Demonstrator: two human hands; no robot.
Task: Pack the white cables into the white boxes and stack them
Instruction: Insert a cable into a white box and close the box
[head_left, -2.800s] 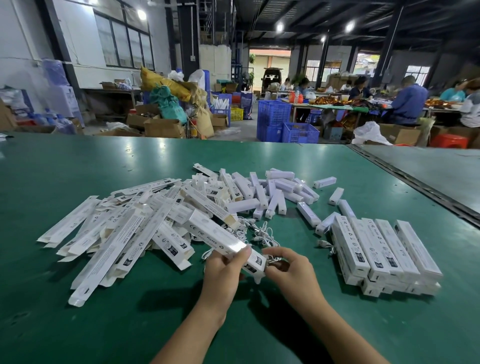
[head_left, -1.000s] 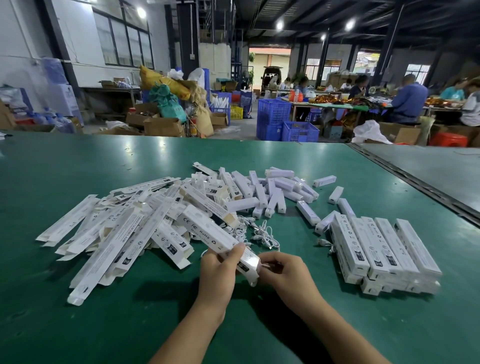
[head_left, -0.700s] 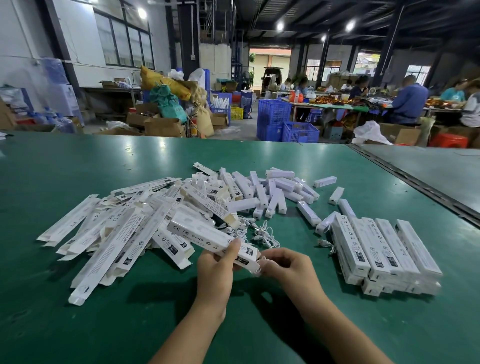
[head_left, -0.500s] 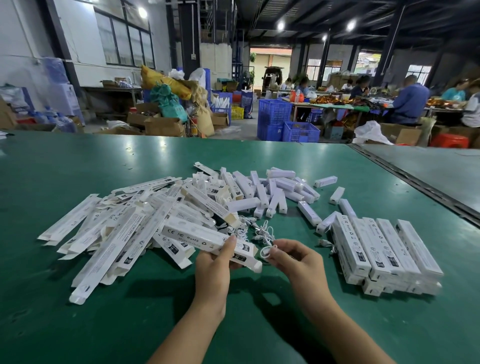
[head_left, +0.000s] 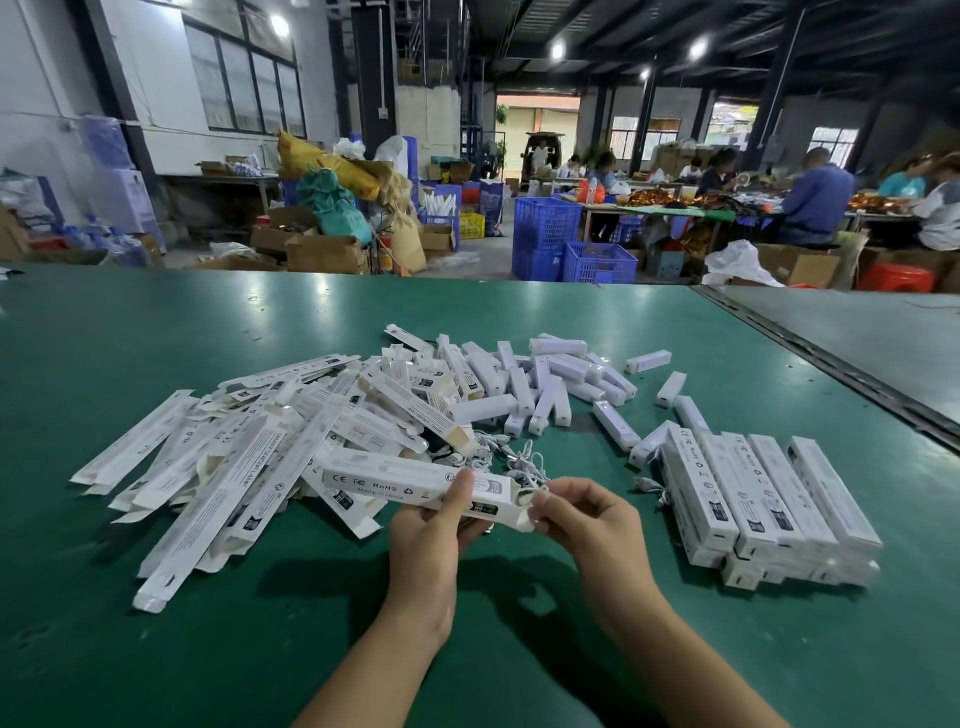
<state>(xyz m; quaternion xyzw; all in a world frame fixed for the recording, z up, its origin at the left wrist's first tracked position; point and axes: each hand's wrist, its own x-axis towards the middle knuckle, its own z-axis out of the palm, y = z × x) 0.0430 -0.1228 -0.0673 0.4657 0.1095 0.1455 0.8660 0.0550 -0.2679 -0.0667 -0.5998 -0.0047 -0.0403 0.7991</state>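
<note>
- Green worktable (head_left: 156, 322) across the near scene.
- Near centre, a long white box (head_left: 384, 480), held level and clamped near its right end in the left hand (head_left: 431, 525), thumb on top.
- At the box's open right end, a white cable (head_left: 530, 493) pinched in the curled fingers of the right hand (head_left: 587, 514).
- Just beyond, loose cables (head_left: 498, 452) in a tangle.
- Left, a heap of flat boxes (head_left: 234, 457); right, filled boxes (head_left: 769, 499) stacked in rows.

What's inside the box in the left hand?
The right hand pinches a white cable at the open end of the box. The box walls hide everything further inside.
</note>
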